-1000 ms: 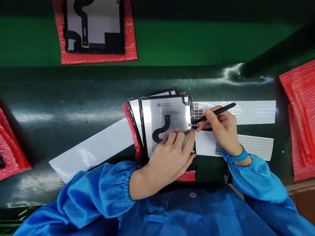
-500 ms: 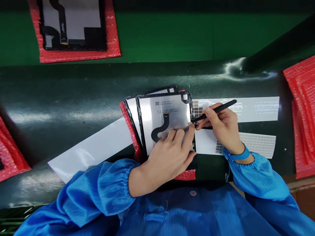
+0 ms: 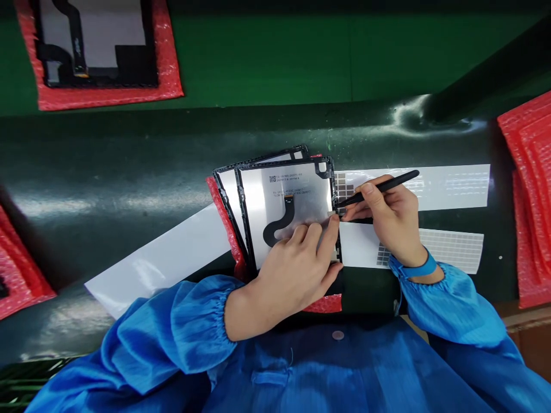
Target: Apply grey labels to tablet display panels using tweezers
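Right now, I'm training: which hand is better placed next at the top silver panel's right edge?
Likely the right hand: its slim black tool points there; the left hand lies across the panel.

1. The left hand and the right hand are making two: the left is resting just left of the grip that the right is forming.
2. One black pointed tool is filling that grip.
3. One blue wristband is sitting just behind it.
4. Three display panels are lying about: two overlapping left of the grip, one ahead and well left.
5. Three white strips are showing: one left of the grip, two reaching right past it.
6. Red bubble wrap is lying in four places, layers overlapping too closely to count.
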{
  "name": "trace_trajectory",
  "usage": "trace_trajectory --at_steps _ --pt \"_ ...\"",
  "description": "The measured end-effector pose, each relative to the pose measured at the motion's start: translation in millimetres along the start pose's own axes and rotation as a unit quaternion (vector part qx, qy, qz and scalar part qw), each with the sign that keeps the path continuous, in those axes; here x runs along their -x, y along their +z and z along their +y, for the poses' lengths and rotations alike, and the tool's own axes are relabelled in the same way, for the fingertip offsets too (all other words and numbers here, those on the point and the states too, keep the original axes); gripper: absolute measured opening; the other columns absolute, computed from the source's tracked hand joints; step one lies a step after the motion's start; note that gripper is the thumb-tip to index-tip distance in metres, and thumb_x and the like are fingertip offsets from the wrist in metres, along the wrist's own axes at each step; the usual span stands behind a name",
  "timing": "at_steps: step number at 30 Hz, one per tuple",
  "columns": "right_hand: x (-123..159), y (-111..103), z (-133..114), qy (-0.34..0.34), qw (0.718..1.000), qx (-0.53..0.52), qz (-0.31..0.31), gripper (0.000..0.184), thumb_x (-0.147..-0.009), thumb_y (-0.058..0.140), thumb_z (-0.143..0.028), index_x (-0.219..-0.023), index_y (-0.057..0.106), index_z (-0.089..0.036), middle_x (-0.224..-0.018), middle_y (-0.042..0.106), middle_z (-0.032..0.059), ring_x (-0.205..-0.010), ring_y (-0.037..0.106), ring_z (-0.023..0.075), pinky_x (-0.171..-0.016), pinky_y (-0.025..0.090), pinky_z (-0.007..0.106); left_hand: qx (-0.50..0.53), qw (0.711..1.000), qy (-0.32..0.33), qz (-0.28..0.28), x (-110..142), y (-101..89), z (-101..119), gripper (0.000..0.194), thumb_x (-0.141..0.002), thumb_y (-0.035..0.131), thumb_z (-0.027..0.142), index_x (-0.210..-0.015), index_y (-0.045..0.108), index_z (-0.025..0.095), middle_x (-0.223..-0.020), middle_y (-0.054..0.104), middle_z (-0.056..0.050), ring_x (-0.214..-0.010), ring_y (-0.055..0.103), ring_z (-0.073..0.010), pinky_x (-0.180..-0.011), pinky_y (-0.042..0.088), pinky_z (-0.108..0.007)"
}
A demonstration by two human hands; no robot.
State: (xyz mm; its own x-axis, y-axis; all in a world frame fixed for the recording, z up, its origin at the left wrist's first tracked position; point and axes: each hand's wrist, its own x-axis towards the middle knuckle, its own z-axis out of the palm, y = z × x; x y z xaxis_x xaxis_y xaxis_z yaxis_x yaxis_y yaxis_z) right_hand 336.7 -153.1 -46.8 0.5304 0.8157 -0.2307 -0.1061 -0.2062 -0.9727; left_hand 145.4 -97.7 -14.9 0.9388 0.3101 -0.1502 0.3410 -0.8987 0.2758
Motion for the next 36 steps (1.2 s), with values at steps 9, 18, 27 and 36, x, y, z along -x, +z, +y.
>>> trace_trajectory --at_steps 9,18,27,36 --pt "33.4 -47.4 -24.3 -0.092 0.987 0.049 0.119 0.025 -0.097 0.077 -0.043 -0.087 0.071 -0.021 -0.066 0.075 -0.0009 -0.050 0.074 0.0176 -0.050 0.064 0.028 0.035 0.999 -0.018 0.004 -2.5 4.0 -3.7 0.076 -0.102 0.061 0.042 -0.157 0.039 -0.005 -0.123 0.070 -0.020 -0.105 0.071 -0.0313 -0.074 0.063 -0.039" --pt "76.4 -86.8 29.6 -0.050 0.985 0.143 0.086 0.020 -0.100 0.073 -0.041 -0.094 0.069 -0.022 -0.068 0.078 0.0011 -0.060 0.078 0.0213 -0.058 0.066 0.031 -0.051 0.988 0.095 0.107 -13.1 1.2 21.6 0.065 -0.100 0.061 0.052 -0.142 0.064 0.001 -0.150 0.060 -0.025 -0.140 0.056 -0.0402 -0.112 0.049 -0.050" --pt "72.5 -83.4 28.0 -0.058 0.984 0.145 0.086 0.023 -0.101 0.071 -0.044 -0.092 0.068 -0.023 -0.069 0.079 0.0017 -0.062 0.079 0.0222 -0.059 0.067 0.033 -0.040 0.987 0.152 -0.012 -10.3 24.2 29.7 0.080 -0.103 0.051 0.064 -0.156 0.051 0.003 -0.169 0.038 -0.024 -0.156 0.036 -0.0430 -0.125 0.031 -0.059" --pt "71.7 -83.3 25.9 -0.050 0.984 0.147 0.084 0.022 -0.101 0.071 -0.043 -0.093 0.068 -0.024 -0.068 0.078 0.0011 -0.060 0.078 0.0202 -0.059 0.067 0.032 -0.034 0.987 0.157 -0.011 -12.1 21.9 26.8 0.083 -0.099 0.058 0.065 -0.155 0.051 0.004 -0.169 0.037 -0.023 -0.156 0.036 -0.0426 -0.125 0.029 -0.057"
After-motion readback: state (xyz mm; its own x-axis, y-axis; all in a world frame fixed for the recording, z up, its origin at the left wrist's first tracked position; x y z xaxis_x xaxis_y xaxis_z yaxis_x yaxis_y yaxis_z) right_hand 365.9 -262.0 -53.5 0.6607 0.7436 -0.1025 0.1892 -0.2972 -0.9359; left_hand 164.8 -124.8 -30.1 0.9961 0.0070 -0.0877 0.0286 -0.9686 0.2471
